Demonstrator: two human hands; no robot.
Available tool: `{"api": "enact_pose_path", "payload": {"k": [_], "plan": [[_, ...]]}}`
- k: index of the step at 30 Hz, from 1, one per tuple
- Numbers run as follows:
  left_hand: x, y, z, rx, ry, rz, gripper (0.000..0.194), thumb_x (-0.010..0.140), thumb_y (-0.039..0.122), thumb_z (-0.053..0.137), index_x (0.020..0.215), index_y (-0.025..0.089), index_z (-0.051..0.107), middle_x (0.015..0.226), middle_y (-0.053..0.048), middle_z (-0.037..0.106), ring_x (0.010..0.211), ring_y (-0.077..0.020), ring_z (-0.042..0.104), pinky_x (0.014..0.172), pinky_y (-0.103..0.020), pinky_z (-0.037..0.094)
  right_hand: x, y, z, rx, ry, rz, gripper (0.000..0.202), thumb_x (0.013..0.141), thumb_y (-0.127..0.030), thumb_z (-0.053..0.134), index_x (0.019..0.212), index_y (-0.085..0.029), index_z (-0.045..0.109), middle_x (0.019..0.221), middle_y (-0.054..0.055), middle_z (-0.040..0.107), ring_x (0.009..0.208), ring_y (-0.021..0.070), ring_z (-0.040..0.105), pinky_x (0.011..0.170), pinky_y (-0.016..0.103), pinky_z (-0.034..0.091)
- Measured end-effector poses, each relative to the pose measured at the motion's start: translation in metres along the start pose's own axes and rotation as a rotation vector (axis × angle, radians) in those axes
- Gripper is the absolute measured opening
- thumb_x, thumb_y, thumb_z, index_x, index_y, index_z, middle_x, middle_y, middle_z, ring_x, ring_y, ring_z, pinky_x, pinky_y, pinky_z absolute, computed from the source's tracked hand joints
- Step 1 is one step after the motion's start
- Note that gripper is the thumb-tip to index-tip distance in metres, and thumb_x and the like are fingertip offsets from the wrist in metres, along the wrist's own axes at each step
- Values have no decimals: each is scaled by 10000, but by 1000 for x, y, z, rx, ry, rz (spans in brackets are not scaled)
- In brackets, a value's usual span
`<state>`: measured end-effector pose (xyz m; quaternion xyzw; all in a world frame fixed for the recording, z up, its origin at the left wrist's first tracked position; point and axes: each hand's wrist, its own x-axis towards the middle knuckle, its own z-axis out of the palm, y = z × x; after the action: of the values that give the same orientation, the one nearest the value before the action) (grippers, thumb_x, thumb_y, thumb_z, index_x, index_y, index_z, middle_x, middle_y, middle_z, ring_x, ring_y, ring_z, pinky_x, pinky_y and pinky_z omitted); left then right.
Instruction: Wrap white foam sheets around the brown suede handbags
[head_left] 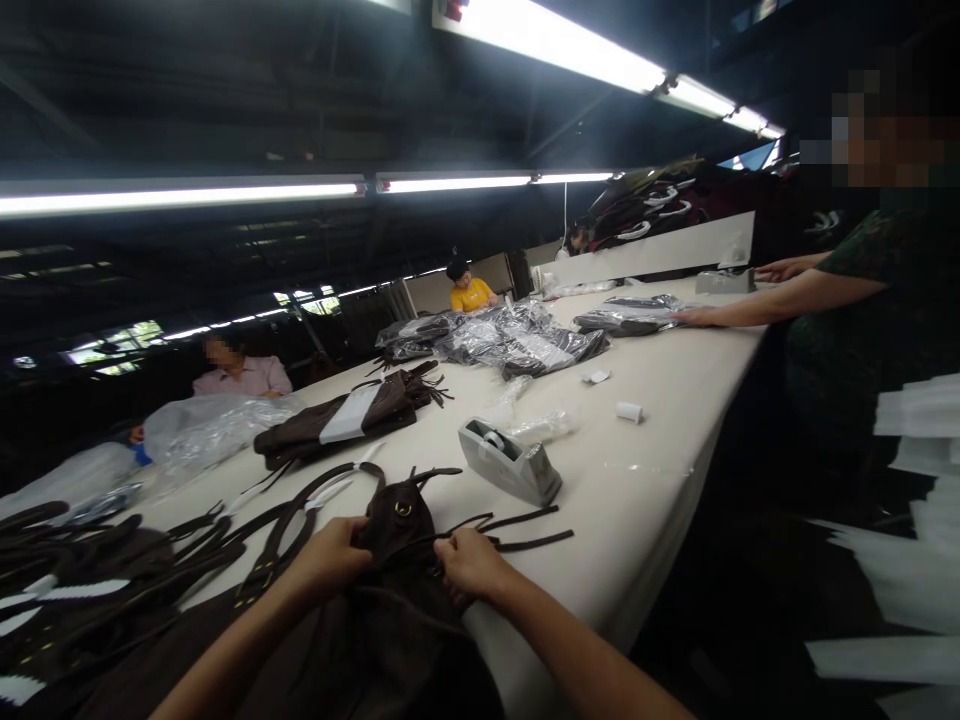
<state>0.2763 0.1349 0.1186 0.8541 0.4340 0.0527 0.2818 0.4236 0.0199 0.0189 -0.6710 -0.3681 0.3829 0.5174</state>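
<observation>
A dark brown bag (390, 640) with a brass-ringed flap and thin straps lies at the near edge of the table. My left hand (337, 555) is closed on the bag's left side, beside the flap. Across from it, my right hand (469, 565) pinches the bag's right side near the thin straps. Just beyond my hands stands a grey tape dispenser (510, 460). A folded brown bag with a white paper band (349, 415) lies farther back on the left.
More brown bags (82, 570) are heaped at left on the white table (652, 440). Plastic-wrapped bags (525, 340) and a small white roll (629, 412) lie beyond. A person stands at right, with a hand on a wrapped bag. Other people sit farther back.
</observation>
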Motion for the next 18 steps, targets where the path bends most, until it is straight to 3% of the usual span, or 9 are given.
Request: {"api": "enact_pose_path", "payload": {"k": [3,6,8,11,14,16,18], "plan": [[-3,-1,6,13,50,-16,351,559,181,528,879,163,670,743,-15,717,764,-255,684,670,-298,521,2,3,14,-103,15,-62,406,799,-251,592,1179,-112,566,1107,172,668,1071,295,625,904,413,463],[-7,-2,18,4,112,-31,474,661,189,514,1121,113,594,969,-76,726,906,-241,683,766,-288,526,2,4,27,143,116,-24,689,672,-189,691,1311,-145,436,1176,127,647,1093,247,611,935,359,459],[-10,0,25,-5,138,-32,537,698,184,518,1229,100,520,1085,-99,702,987,-229,667,801,-273,523,6,2,35,387,181,76,646,635,-182,712,1237,-141,482,1073,98,685,971,219,657,844,313,507],[-14,4,29,19,137,-16,527,661,128,544,1187,159,564,1040,-55,720,969,-228,673,781,-262,520,16,-9,43,589,86,181,269,724,-237,648,960,-113,609,838,83,711,748,197,682,670,277,536],[-18,10,26,92,130,0,418,646,122,561,1048,206,637,907,-22,736,908,-250,682,745,-277,506,25,-23,47,469,41,156,112,723,-221,644,775,-123,638,789,103,714,746,224,683,645,290,527],[-20,16,27,154,141,0,361,668,134,561,1010,216,645,896,-35,734,924,-271,677,752,-293,492,27,-31,48,316,106,114,104,663,-204,689,730,-136,648,835,133,719,838,276,680,699,329,516],[-21,22,33,216,161,-5,375,697,130,541,1050,218,628,960,-66,728,991,-292,659,792,-316,475,26,-34,47,43,170,16,135,687,-248,676,767,-139,671,912,183,715,934,333,660,772,393,495]]}}
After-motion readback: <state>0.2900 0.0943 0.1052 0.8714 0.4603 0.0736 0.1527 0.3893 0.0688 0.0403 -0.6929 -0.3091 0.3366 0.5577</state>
